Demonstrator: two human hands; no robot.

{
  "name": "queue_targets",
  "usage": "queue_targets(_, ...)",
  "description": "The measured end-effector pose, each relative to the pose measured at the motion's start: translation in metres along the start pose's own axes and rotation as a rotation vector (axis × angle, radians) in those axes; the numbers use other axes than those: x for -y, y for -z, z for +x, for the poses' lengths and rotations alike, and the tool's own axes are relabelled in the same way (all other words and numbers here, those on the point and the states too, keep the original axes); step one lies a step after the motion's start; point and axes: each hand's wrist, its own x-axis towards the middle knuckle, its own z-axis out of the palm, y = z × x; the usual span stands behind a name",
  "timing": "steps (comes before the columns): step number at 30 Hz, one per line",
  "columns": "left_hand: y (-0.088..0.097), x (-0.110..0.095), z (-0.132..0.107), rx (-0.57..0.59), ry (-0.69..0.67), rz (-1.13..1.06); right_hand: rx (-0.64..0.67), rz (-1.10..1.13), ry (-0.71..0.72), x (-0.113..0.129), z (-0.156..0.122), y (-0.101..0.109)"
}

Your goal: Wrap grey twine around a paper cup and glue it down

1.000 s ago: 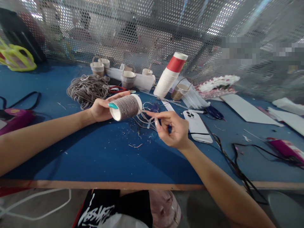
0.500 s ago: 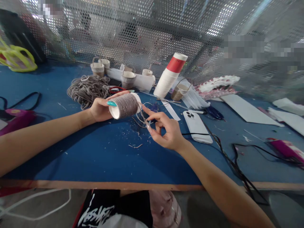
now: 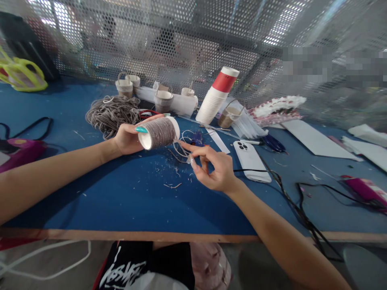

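Note:
My left hand (image 3: 129, 139) is wrapped round a white paper cup (image 3: 145, 140) lying on its side in the air, its open ends pointing left and right. Grey cord (image 3: 161, 132) is wound round most of the cup's wall. To the right, my right hand (image 3: 213, 167) pinches the loose end of the cord between thumb and fingers. Its index finger stretches towards the cup's right rim, close to the last turn of cord. Behind my left hand lies a heap of the same grey cord (image 3: 111, 114), with red-handled scissors (image 3: 148, 112) beside it, partly hidden.
Several small cord-wrapped buckets (image 3: 163, 100) and a leaning stack of paper cups (image 3: 213, 100) stand at the back. A white phone (image 3: 251, 161) and black cables (image 3: 282, 185) lie at right. Purple glue guns (image 3: 27, 149) lie at left and far right. Scraps litter the blue table (image 3: 127, 201).
My right hand has shifted slightly right and down, its index finger now lower at the cup's rim. The cup has turned a little in my left hand.

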Motion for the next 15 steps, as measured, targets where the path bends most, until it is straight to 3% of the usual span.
queue_targets(6, -0.0003, -0.0002, -0.0006, -0.028, -0.008, 0.03, -0.15, 0.026, 0.01, 0.0004, -0.0032, -0.0035)
queue_targets(8, 0.0007, -0.0003, -0.0004, -0.028, -0.005, 0.037, -0.108, 0.079, -0.051, 0.0023, -0.0018, -0.0027)
queue_targets(12, 0.0015, -0.0007, -0.0002, -0.016, 0.003, 0.063, 0.097, 0.085, -0.075, 0.0038, 0.0031, -0.0008)
queue_targets(15, 0.0008, -0.0006, -0.0004, -0.028, -0.012, 0.048, 0.131, 0.067, -0.063, 0.0024, 0.0042, -0.0017)
